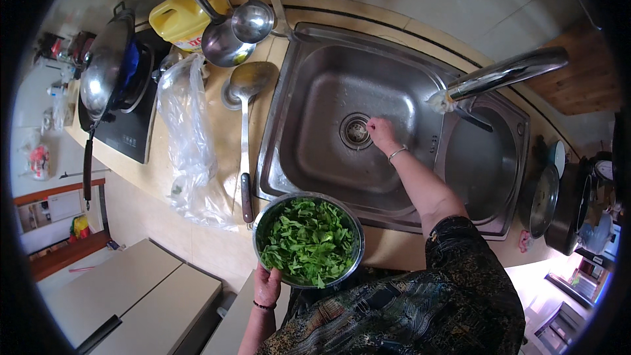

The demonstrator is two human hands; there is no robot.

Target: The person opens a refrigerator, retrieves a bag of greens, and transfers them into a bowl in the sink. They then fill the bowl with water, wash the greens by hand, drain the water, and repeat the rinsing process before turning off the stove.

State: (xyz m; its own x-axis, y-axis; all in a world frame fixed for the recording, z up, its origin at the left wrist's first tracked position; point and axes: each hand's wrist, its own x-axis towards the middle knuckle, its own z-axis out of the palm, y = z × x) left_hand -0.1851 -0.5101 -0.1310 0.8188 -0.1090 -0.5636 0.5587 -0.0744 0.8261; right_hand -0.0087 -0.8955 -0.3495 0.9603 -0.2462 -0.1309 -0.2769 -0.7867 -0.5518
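My left hand grips the near left rim of a metal bowl, which is filled with cut leafy greens. The bowl is at the counter's front edge, in front of my body. My right hand reaches into the large basin of a stainless steel sink, just right of the drain strainer. Its fingers are bent together at the strainer's edge; whether they pinch something is too small to tell. Pale bits lie in the strainer. A chrome faucet with a whitish wrap at its end extends over the divider between the basins.
Left of the sink lie a spatula with a dark handle and a clear plastic bag. Ladles hang near a yellow jug. A lidded wok sits over a blue flame at far left. Pans stand at right.
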